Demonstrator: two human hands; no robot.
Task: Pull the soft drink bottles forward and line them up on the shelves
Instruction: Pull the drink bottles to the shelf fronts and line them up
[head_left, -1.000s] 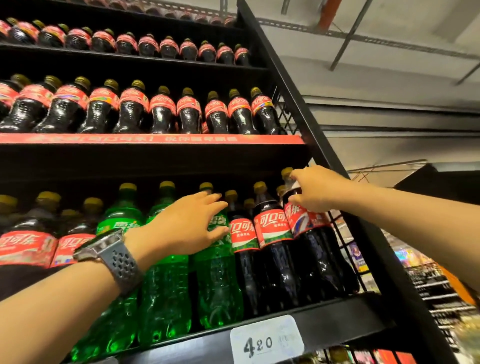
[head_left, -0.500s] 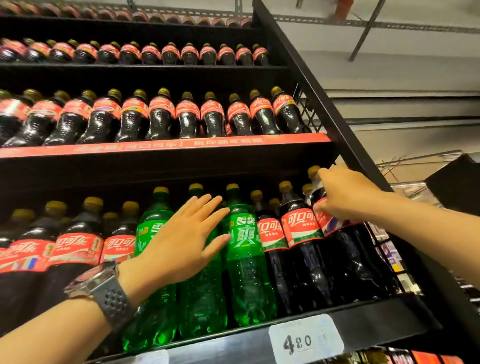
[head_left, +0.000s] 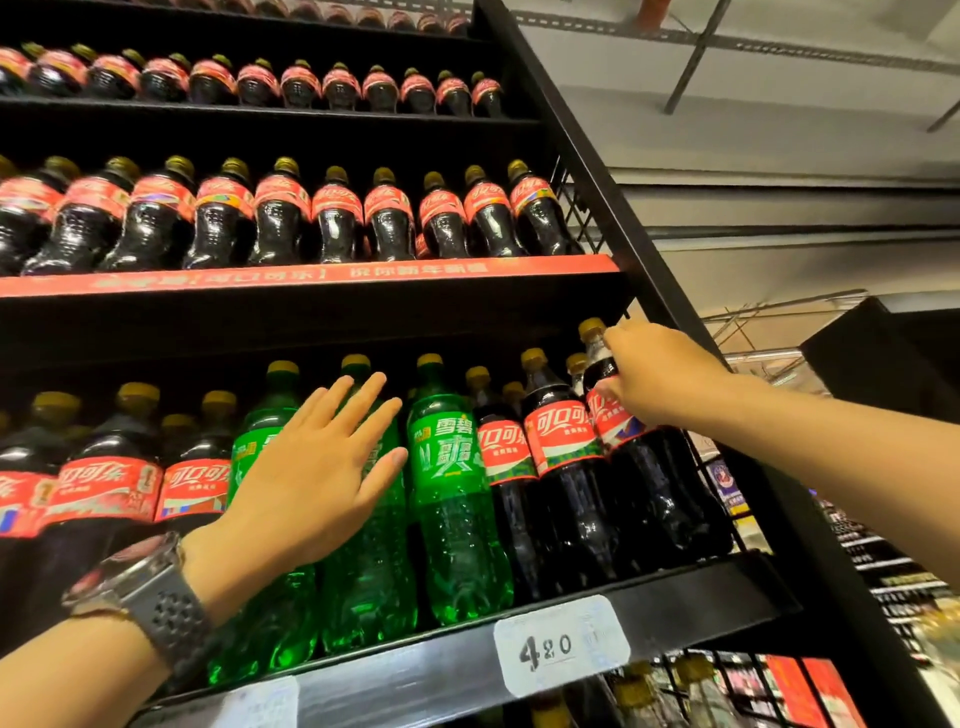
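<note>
Large cola bottles with red labels and three green soda bottles (head_left: 452, 499) stand on the lower black shelf (head_left: 691, 597). My right hand (head_left: 654, 369) grips the neck of the rightmost cola bottle (head_left: 649, 483) at the shelf's right end, just below its yellow cap. My left hand (head_left: 317, 478), fingers spread, is flat in front of the two left green bottles (head_left: 270, 623); contact is unclear. A watch is on that wrist.
Two upper shelves hold rows of smaller cola bottles (head_left: 337, 218) above a red strip (head_left: 311, 275). A price tag reading 420 (head_left: 561, 644) is on the lower shelf edge. A black frame post (head_left: 649, 249) and wire mesh side bound the right end.
My left hand has drawn back slightly from the green bottles and spread its fingers. My right hand stays on the rightmost cola bottle. The view has shifted left.
</note>
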